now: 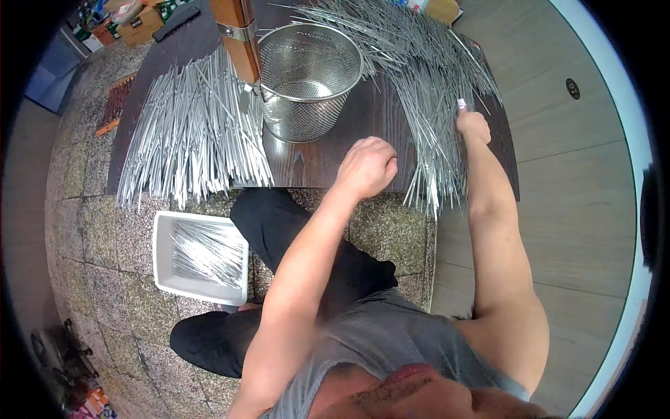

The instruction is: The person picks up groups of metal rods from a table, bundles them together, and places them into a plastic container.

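My left hand (368, 167) is curled into a loose fist over the near edge of the dark table, in front of the mesh basket. Whatever its fingers may hold is hidden. My right hand (474, 126) is at the right-hand pile of thin metal rods (434, 119), its fingers mostly curled; one digit with a white wrap at its tip points forward. I cannot make out what that hand grips. The round perforated metal basket (307, 115) stands between the piles, with no rods visible inside. To its left lies another heap of silvery rods (192, 133), their ends past the table edge.
A wooden post (237, 35) with a metal clamp rises beside the basket. Below the table's left side, a white plastic tub (162, 255) holds more rods, close to my leg. The dark wooden table (300, 164) has cardboard boxes (142, 26) behind it at far left.
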Motion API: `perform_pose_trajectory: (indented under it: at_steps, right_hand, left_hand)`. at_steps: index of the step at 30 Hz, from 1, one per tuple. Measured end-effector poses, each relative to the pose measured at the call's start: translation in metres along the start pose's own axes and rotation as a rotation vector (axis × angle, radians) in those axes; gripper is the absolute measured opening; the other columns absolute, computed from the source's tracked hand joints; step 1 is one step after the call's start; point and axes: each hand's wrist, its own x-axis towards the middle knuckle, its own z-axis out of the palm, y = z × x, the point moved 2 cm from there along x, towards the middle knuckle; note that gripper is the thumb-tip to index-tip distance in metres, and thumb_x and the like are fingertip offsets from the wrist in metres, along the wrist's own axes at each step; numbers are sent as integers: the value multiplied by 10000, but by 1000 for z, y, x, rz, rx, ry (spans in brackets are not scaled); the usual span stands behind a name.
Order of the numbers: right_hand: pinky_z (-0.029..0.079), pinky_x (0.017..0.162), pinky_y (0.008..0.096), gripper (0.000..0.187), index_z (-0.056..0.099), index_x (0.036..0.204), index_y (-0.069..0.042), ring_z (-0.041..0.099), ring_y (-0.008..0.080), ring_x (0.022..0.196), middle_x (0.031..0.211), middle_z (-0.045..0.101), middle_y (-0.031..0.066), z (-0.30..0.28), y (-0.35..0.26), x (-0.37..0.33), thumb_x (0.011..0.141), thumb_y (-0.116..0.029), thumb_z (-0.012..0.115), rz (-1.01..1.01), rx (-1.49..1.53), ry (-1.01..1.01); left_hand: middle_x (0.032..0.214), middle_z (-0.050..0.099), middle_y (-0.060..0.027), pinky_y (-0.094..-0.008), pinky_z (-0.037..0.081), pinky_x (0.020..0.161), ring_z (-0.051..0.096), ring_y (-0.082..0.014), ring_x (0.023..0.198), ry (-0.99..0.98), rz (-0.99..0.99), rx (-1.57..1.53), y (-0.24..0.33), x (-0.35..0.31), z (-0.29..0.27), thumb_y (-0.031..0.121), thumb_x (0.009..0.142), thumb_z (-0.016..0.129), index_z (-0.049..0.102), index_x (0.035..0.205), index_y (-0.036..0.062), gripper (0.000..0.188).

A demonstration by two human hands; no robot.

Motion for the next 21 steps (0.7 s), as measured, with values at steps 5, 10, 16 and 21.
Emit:
perform_pose_trajectory:
  at_steps: [5, 10, 16, 21]
  right_hand:
    - [437, 978, 430, 660, 617, 1216, -45, 551, 322, 1206, 1298, 579, 151, -6, 1, 8, 902, -593, 425, -85, -63, -51]
    - [346, 1072, 439, 970, 347, 1423, -6, 450, 356, 1299, 1405, 446, 236, 2, -15, 11, 797, -744, 409, -38, 16, -109]
    - [351, 1035, 496, 1005, 269, 1462, -53, 408, 353, 1310, 1432, 403, 205, 4, -34, -22, 782, -781, 402, 43, 10, -77]
    - [374, 1015, 503, 946, 300, 1419, -1, 391, 346, 1315, 1430, 390, 201, 9, -25, -15, 820, -715, 465, 29, 7, 6]
  left_hand:
    - [940, 666, -108, -407, 445, 908, 596, -281, 989, 18, 11, 0, 2, 1, -1, 141, 808, 585, 676, 879, 30, 160]
    - [929, 665, -106, -410, 448, 906, 598, -283, 982, 5, 11, 0, 2, 2, -1, 138, 802, 592, 674, 873, 30, 153]
    - [919, 665, -105, -408, 446, 904, 598, -282, 982, 26, 13, -3, 1, 1, -1, 139, 804, 591, 674, 865, 31, 150]
    - [921, 665, -104, -404, 447, 908, 598, -280, 982, 26, 15, -14, 0, 0, 0, 136, 806, 589, 675, 864, 29, 149]
